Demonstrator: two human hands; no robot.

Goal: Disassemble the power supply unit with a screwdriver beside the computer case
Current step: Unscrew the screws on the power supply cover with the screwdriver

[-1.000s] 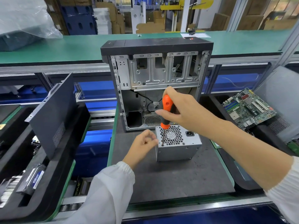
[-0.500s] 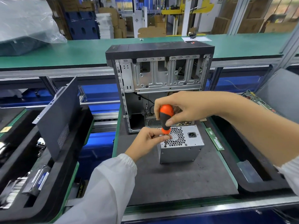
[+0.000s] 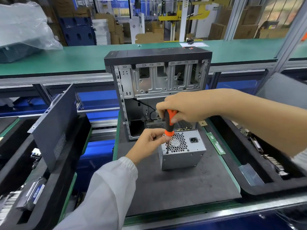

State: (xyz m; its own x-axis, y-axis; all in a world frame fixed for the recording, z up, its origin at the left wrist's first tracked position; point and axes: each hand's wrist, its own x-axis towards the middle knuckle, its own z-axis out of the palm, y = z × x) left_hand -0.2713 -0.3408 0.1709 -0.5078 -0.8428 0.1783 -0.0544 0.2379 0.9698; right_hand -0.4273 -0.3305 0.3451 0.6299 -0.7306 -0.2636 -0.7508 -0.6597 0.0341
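Dark grey foam mat [image 3: 174,188] covers the worktop beneath both hands. Left hand [image 3: 147,143], fingers curled, pinches the lower shaft of the orange-and-black-handled screwdriver [image 3: 169,123], steadying it; right hand [image 3: 186,108] wraps the handle from above. The tip sits at a corner screw on the grille face of the small silver metal power supply unit [image 3: 182,151], which stands directly below the hands. Best practice, as judged here: keep the shaft vertical, press down firmly, turn slowly to avoid cam-out. Beyond the hands stands the open black-and-silver computer case [image 3: 157,77].
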